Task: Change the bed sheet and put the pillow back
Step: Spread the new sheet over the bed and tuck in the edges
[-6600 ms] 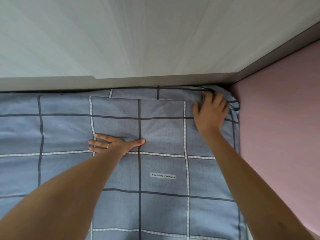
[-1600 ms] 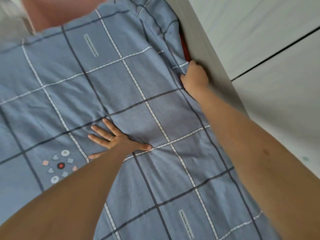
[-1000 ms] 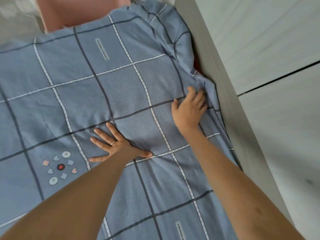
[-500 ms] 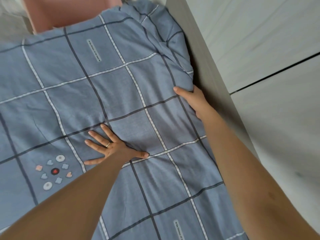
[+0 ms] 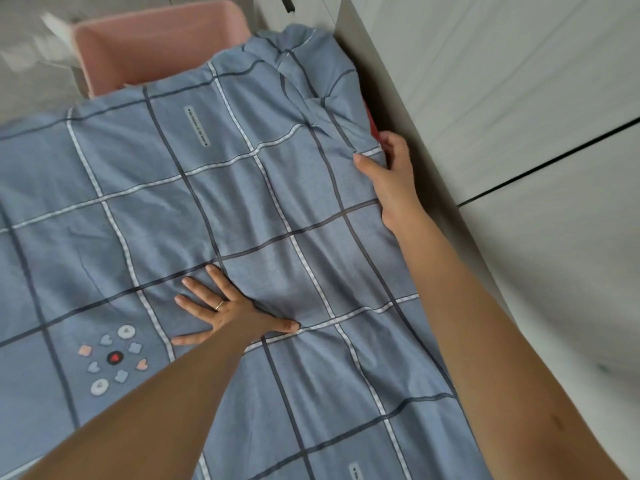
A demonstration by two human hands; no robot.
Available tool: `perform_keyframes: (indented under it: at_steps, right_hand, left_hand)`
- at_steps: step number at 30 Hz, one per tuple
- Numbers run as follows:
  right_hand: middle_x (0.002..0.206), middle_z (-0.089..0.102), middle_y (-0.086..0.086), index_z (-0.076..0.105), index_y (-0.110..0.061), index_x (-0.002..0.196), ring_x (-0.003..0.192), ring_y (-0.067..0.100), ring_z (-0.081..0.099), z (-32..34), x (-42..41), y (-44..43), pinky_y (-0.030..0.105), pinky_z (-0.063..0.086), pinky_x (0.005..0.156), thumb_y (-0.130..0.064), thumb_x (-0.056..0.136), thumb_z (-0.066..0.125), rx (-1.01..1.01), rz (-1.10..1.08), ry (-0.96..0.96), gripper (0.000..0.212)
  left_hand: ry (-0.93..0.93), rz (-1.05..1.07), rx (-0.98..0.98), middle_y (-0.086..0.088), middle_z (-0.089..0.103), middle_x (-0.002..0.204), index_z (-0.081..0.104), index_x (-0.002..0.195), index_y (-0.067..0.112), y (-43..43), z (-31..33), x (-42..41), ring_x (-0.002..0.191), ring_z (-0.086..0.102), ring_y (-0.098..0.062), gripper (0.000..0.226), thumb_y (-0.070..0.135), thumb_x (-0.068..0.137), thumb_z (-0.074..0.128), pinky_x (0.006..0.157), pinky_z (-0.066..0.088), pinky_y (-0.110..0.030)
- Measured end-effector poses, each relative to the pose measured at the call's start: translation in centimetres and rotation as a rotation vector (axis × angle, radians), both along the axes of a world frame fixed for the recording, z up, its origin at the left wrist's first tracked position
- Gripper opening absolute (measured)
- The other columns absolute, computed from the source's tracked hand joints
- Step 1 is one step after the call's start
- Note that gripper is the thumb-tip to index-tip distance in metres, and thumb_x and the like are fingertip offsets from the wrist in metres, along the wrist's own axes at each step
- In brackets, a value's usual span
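Observation:
The blue checked bed sheet (image 5: 242, 202) lies spread over the bed, rumpled and bunched along its right edge and at the far corner. My left hand (image 5: 225, 306) presses flat on the sheet in the middle, fingers spread, a ring on one finger. My right hand (image 5: 389, 168) is at the sheet's right edge beside the bed frame, thumb on top and fingers curled under the edge, gripping the cloth. A pink padded thing (image 5: 156, 46), possibly the pillow, lies beyond the sheet's far end.
A grey bed side board (image 5: 398, 81) runs along the right edge of the sheet, with white wall panels (image 5: 519, 98) behind it. A bit of red cloth (image 5: 371, 123) shows under the sheet at the board. Pale floor (image 5: 31, 81) lies at the far left.
My right hand has moved a little further along the sheet's right edge and now curls round it. My left hand has stayed pressed in place.

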State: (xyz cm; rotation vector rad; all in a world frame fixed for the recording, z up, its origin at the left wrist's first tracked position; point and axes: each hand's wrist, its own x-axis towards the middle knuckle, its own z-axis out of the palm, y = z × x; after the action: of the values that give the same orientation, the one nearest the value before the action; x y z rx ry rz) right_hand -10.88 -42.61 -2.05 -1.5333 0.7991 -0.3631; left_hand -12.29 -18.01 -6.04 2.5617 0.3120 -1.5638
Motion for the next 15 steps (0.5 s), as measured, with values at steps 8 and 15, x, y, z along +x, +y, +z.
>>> perform_keyframes:
  at_steps: [8, 15]
  right_hand:
    - [0.106, 0.061, 0.002, 0.054, -0.008, 0.115, 0.094, 0.016, 0.059, -0.3, 3.1, -0.8, 0.018, 0.038, 0.072, -0.031, 0.086, 0.067, -0.652, 0.187, 0.343, 0.040]
    - [0.095, 0.056, 0.010, 0.056, -0.003, 0.103, 0.084, 0.013, 0.050, 0.6, 3.6, -1.8, 0.024, 0.040, 0.075, -0.018, 0.101, 0.040, -0.430, 0.182, 0.290, 0.021]
  left_hand:
    - [0.005, -0.009, 0.005, -0.012, -0.063, 0.124, -0.061, 0.112, 0.024, 0.2, -0.3, 0.0, 0.123, -0.050, -0.037, 0.178, 0.073, 0.017, 0.081, 0.099, -0.003, -0.078]
    - [0.012, -0.009, 0.008, -0.013, -0.064, 0.122, -0.063, 0.110, 0.023, 0.2, -0.3, 0.1, 0.121, -0.051, -0.038, 0.178, 0.072, 0.017, 0.081, 0.100, -0.005, -0.077]
